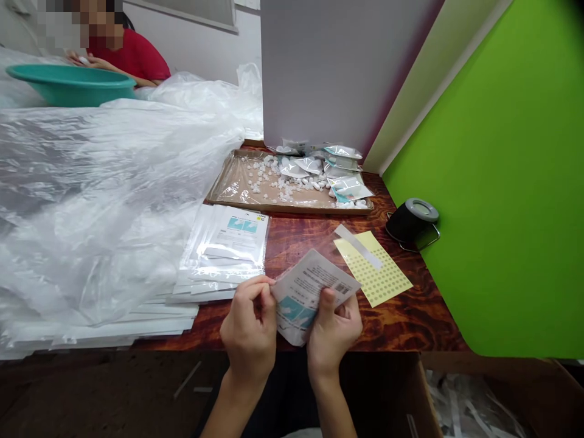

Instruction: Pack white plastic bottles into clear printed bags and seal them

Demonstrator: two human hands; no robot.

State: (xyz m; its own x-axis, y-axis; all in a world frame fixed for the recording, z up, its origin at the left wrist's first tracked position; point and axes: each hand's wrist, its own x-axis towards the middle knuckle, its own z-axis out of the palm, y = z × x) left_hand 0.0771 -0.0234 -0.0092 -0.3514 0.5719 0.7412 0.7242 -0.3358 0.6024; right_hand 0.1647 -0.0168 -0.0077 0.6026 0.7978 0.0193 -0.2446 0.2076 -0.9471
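A small packet (314, 286) with grey print, a barcode and a teal picture panel is held up over the table's front edge, tilted. Gripping its lower right side is my right hand (335, 331), thumb across the printed face. My left hand (250, 319) pinches the packet's left edge between thumb and fingertips. Left of my hands lies a stack of clear bags with printed cards (237, 234). To the right, a yellow sheet of small round stickers (378, 274) lies on the wood, with a pale strip (360, 246) across its upper part.
Behind is a shallow cardboard tray (232, 182) with small white pieces and filled packets (344, 164). A black cylindrical speaker (412, 220) stands by the green panel (502, 213). Plastic bags (114, 213) cover the left. Beyond a teal basin (73, 85) sits a person in red (141, 58).
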